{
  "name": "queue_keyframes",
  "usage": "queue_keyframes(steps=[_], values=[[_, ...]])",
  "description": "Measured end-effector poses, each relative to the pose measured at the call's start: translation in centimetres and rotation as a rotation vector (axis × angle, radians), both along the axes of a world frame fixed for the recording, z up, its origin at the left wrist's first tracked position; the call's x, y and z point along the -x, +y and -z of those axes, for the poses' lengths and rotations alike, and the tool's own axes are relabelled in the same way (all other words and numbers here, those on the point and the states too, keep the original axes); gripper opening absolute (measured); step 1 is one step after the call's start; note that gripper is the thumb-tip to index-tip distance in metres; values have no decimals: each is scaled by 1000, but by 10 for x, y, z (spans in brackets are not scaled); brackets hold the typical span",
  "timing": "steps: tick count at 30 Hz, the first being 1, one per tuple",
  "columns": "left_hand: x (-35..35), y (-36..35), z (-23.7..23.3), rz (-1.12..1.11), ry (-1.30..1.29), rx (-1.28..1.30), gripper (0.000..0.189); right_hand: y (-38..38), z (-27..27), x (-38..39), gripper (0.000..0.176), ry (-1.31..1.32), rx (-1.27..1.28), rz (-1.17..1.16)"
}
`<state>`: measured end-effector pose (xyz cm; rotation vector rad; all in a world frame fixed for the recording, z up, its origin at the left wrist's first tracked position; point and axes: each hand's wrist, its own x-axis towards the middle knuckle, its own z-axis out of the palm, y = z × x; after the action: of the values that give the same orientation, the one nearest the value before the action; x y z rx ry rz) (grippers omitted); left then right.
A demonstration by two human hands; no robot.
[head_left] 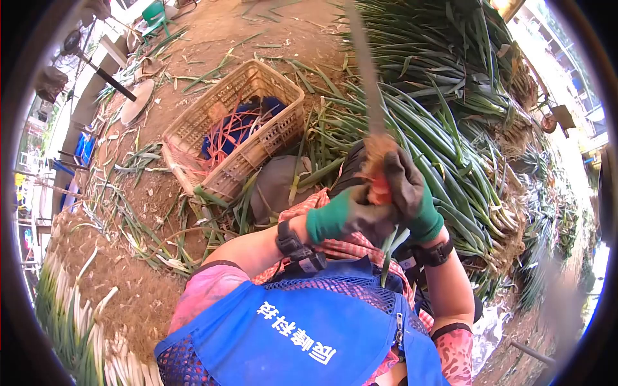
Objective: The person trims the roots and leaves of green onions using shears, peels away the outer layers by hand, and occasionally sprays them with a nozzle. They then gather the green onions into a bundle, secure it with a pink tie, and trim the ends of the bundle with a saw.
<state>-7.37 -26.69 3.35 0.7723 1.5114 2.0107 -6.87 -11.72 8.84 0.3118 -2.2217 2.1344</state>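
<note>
My left hand (353, 211) and my right hand (412, 193) meet in front of my lap, both in green and dark gloves with the fingers closed. A clump of brown, fuzzy roots (380, 151) sticks up between them, above a blurred orange-red patch (380, 188). Green onion leaves (390, 248) poke out below the gloves, so I appear to hold green onions; the fingers hide most of them. A long grey-brown strip (367, 71), smeared by motion, rises from the roots to the top edge. I cannot make out what it is.
A yellowish plastic crate (235, 128) with red strips and dark blue cloth stands ahead to the left. Piles of green onions (450, 174) lie to the right, with more onions (71, 321) at the lower left. Loose leaves litter the soil. A green chair (156, 18) stands farther back.
</note>
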Motion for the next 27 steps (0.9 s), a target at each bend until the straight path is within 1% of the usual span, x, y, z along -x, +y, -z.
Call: queue_keyframes(steps=[1,3,4,5,6,7,8,11,12,13,14,15,16,17,18,19,20,21,22,23,24,25,26,27], values=[[11,-9,23,-210,519,98,28,-1,-1,-1,36,85,-74,5],[27,-35,23,-323,353,43,25,17,12,-12,38,-52,129,12],[36,-56,10,-206,-327,-102,23,31,17,-22,38,-119,232,14],[56,-82,30,-321,-43,133,23,46,19,-36,38,-227,248,193],[77,-109,50,-404,-71,221,22,61,15,-48,37,-203,156,286],[97,-142,74,-485,-134,281,20,87,27,-60,35,-204,96,417],[122,-174,102,-533,-269,281,19,113,45,-78,33,-212,35,573],[189,-274,201,-552,-706,104,16,172,70,-145,29,-326,-45,833],[178,-256,180,-746,-725,178,15,195,98,-173,27,-366,-7,916],[199,-292,224,-805,-705,211,15,213,129,-202,31,-379,-250,977],[210,-311,247,-862,-685,246,16,218,135,-223,35,-407,-493,1015],[218,-328,269,-960,-739,321,17,217,139,-247,40,-541,-617,1046],[208,-318,258,-1035,-598,420,15,208,133,-259,46,-681,-732,1056],[216,-333,274,-987,-551,445,12,208,140,-271,53,-742,-781,1035],[220,-335,269,-938,-537,546,12,207,144,-275,54,-693,-815,1061],[234,-339,264,-879,-566,764,12,206,149,-275,55,-643,-851,1080],[234,-339,252,-873,-516,863,16,208,155,-275,57,-592,-890,1093],[252,-336,235,-703,-356,1229,22,217,168,-272,64,-643,-797,1107],[275,-344,232,-516,-167,1575,30,220,166,-264,67,-721,-744,1097],[280,-334,218,-511,-1,1802,34,222,162,-252,69,-793,-692,1084],[287,-318,209,-661,91,1786,39,224,159,-241,72,-863,-637,1066],[296,-299,203,-816,171,1594,43,226,166,-230,73,-925,-580,1092],[308,-278,193,-883,251,1380,48,233,185,-223,75,-986,-522,1114],[315,-249,176,-869,324,1187,53,246,206,-214,76,-940,-327,1171]])
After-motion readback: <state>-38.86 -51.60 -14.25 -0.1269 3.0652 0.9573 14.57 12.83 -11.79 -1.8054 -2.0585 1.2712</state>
